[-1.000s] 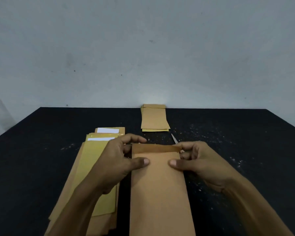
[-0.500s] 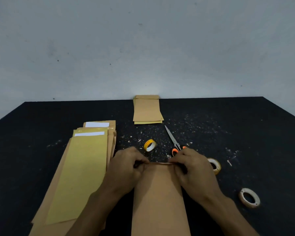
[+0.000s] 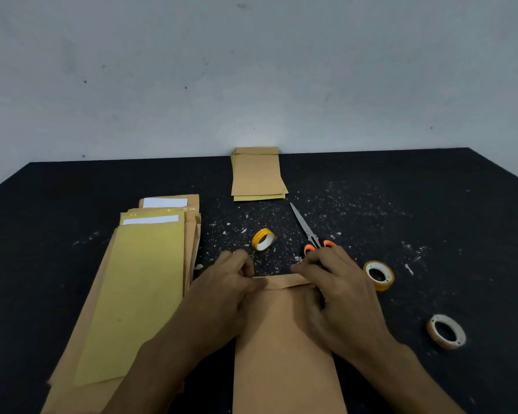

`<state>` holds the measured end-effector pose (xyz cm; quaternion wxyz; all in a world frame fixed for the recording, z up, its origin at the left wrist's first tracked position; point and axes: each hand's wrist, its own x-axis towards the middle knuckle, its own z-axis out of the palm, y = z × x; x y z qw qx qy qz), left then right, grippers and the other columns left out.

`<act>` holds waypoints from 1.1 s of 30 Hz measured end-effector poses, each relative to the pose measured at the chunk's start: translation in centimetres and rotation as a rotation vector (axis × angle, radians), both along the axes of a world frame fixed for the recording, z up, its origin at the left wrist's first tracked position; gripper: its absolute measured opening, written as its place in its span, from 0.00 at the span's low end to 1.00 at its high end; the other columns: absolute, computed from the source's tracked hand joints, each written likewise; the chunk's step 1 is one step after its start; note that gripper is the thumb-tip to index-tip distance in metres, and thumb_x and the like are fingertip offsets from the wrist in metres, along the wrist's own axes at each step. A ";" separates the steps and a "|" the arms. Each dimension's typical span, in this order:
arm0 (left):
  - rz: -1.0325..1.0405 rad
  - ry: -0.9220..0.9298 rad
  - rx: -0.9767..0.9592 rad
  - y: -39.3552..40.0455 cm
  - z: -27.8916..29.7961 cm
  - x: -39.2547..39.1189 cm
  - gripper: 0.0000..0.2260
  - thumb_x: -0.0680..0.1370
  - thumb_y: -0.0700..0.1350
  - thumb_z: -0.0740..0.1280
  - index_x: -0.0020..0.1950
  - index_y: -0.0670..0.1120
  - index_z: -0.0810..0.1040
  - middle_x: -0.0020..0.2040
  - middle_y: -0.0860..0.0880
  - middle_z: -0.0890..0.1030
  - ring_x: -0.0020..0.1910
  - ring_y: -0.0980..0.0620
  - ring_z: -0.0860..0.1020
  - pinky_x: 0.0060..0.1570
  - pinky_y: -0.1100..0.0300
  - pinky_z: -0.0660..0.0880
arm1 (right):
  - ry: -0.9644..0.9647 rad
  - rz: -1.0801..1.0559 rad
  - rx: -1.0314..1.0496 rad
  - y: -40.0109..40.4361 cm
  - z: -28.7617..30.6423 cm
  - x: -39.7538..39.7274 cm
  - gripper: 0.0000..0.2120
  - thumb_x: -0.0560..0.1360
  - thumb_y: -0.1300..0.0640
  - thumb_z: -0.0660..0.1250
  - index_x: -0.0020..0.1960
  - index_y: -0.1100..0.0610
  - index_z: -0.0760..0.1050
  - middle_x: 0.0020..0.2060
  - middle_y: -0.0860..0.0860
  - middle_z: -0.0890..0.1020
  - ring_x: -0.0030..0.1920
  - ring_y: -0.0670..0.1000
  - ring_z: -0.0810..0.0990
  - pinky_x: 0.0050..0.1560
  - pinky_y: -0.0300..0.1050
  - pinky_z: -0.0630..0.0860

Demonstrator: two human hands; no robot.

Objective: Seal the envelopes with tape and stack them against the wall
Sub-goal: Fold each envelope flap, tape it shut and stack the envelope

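The flap (image 3: 286, 281) is pinched at both ends by the hands, left hand (image 3: 226, 289) and right hand (image 3: 338, 289), across the envelope (image 3: 284, 348) whose long axis runs toward the wall-side stack (image 3: 257, 177).

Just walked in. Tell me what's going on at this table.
A person is sealing envelopes. Both hands, left hand and right hand, pinch the folded flap of a brown envelope lying in front of them; no tape is on it yet. Unsealed envelopes are piled to the left, and a small finished stack lies against the wall. Scissors and three tape rolls sit nearby.
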<state>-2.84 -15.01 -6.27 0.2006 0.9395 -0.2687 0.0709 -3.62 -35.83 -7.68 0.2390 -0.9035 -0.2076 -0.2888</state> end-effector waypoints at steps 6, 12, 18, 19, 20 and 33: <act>0.009 -0.012 0.046 0.2 -0.1 0.4 0.18 0.75 0.38 0.61 0.60 0.49 0.83 0.51 0.53 0.78 0.50 0.52 0.72 0.47 0.52 0.75 | 0.078 0.106 -0.106 0.3 -0.6 -0.2 0.13 0.76 0.52 0.63 0.46 0.56 0.84 0.44 0.47 0.82 0.45 0.49 0.79 0.43 0.50 0.78; 0.291 0.053 -0.196 -0.3 1.3 1.7 0.14 0.76 0.41 0.59 0.47 0.49 0.85 0.43 0.54 0.84 0.44 0.55 0.78 0.45 0.53 0.78 | 0.117 0.089 -0.122 0.3 -1.0 -0.1 0.12 0.77 0.51 0.62 0.45 0.55 0.82 0.41 0.46 0.80 0.42 0.49 0.77 0.40 0.49 0.76; 0.501 0.373 -0.359 -3.4 4.0 5.9 0.18 0.79 0.59 0.66 0.44 0.43 0.76 0.40 0.48 0.79 0.38 0.52 0.77 0.39 0.57 0.72 | 0.140 0.107 -0.098 0.3 -1.2 -0.2 0.12 0.78 0.51 0.61 0.46 0.54 0.81 0.43 0.46 0.79 0.44 0.49 0.76 0.43 0.48 0.76; 0.512 0.477 -0.325 -3.8 4.1 6.6 0.20 0.79 0.59 0.65 0.43 0.42 0.75 0.40 0.45 0.78 0.36 0.50 0.76 0.37 0.57 0.71 | 0.140 0.110 -0.092 0.3 -1.3 -0.2 0.12 0.78 0.51 0.61 0.46 0.54 0.81 0.43 0.46 0.79 0.44 0.48 0.76 0.43 0.48 0.76; 0.514 0.559 -0.290 -4.1 4.2 7.3 0.19 0.80 0.59 0.65 0.45 0.42 0.75 0.41 0.42 0.78 0.36 0.49 0.75 0.35 0.58 0.70 | 0.143 0.112 -0.087 0.4 -1.3 -0.1 0.12 0.78 0.51 0.61 0.46 0.54 0.81 0.43 0.46 0.79 0.44 0.48 0.75 0.43 0.47 0.75; 0.582 0.870 -0.231 -6.5 6.2 9.8 0.15 0.80 0.50 0.68 0.37 0.45 0.75 0.29 0.50 0.75 0.27 0.55 0.71 0.27 0.65 0.71 | 0.200 0.111 -0.079 0.2 -1.2 -0.1 0.12 0.77 0.50 0.60 0.47 0.53 0.81 0.45 0.45 0.78 0.46 0.47 0.75 0.44 0.47 0.75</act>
